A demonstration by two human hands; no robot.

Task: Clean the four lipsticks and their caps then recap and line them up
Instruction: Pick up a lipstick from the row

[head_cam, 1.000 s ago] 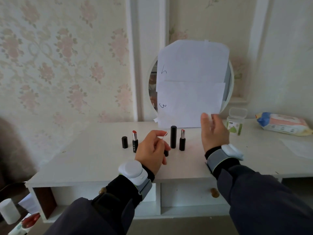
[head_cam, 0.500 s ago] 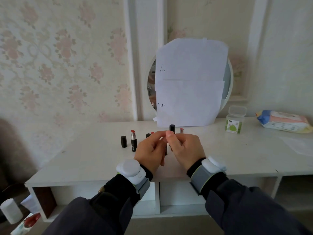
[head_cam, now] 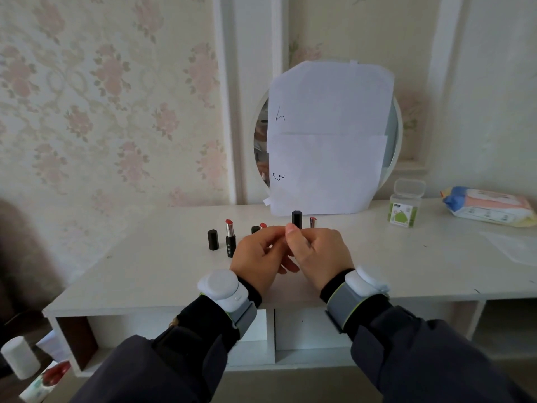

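Your hands [head_cam: 263, 254] [head_cam: 316, 253] stay together before the mirror [head_cam: 393, 135], fingertips still pinching something I cannot tell.

You are working in soft, even daylight, moderately bright, with no hard highlights. Your two hands, left hand [head_cam: 260, 258] and right hand [head_cam: 318, 255], meet fingertip to fingertip, and they throw only a faint, diffuse shadow on the white matte tabletop [head_cam: 151, 257] just beneath them. Beyond your grip, the white paper sheets [head_cam: 328, 141] over the round mirror [head_cam: 390, 135] read pale and slightly washed out. Below your wrists, the open shelf recess [head_cam: 308, 335] falls darker. The wide lens bows the white wall mouldings [head_cam: 226, 97] up and to the left of the grip. Detail around your fingertips is soft; what they pinch cannot be made out.
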